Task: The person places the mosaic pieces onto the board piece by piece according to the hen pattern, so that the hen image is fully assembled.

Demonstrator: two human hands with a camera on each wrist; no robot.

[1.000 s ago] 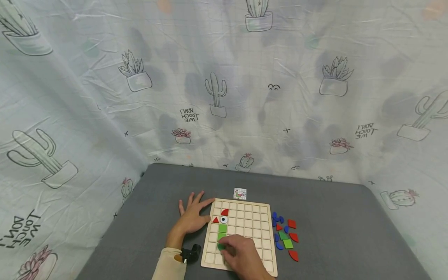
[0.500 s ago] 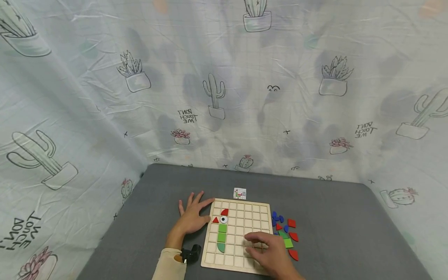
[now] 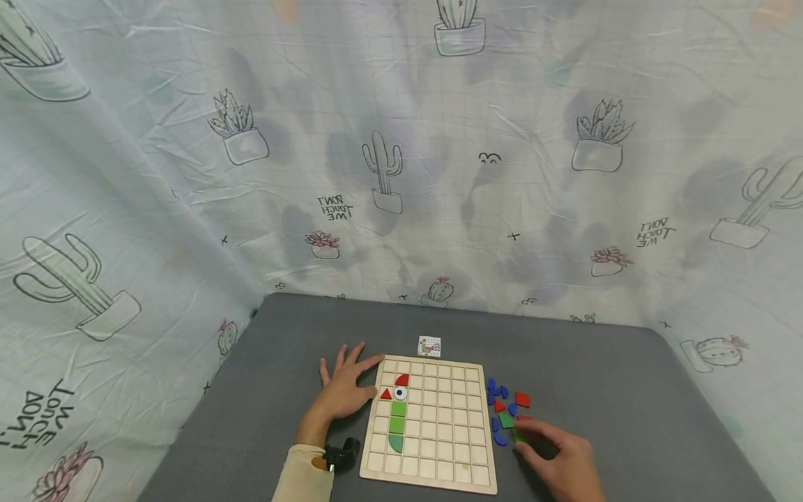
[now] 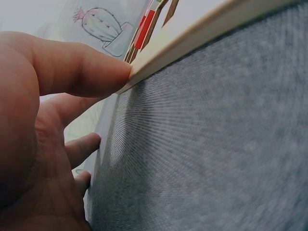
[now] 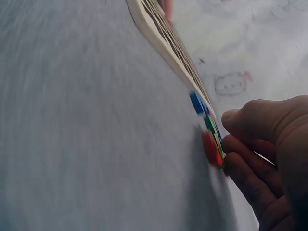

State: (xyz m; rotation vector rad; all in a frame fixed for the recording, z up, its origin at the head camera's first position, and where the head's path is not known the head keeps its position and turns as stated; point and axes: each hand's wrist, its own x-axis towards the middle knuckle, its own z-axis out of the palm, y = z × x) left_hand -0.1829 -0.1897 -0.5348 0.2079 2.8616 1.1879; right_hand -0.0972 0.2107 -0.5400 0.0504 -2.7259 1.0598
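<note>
A wooden grid board [image 3: 448, 425] lies on the grey table. On its left columns sit a red triangle [image 3: 385, 394], a red quarter-circle [image 3: 402, 380], a white eye tile [image 3: 400, 394], two light green squares [image 3: 398, 417] and a dark green quarter-circle [image 3: 396, 443]. My left hand [image 3: 345, 390] is spread beside the board, its thumb [image 4: 103, 77] and index finger touching the left edge. To the right of the board my right hand [image 3: 561, 457] reaches over loose pieces, thumb and index parted around a light green square [image 3: 519, 436], which the fingers partly hide.
Several blue pieces [image 3: 500, 439], a red square [image 3: 523, 399], a small red triangle [image 3: 499, 406] and a dark green piece [image 3: 506, 420] lie along the board's right side. A small printed pattern card [image 3: 429, 346] rests behind the board. A patterned curtain [image 3: 439, 174] surrounds the table.
My right hand let go of the dark green quarter-circle in the board's left part, then moved right across the board to the loose pieces. The left hand has stayed in place.
</note>
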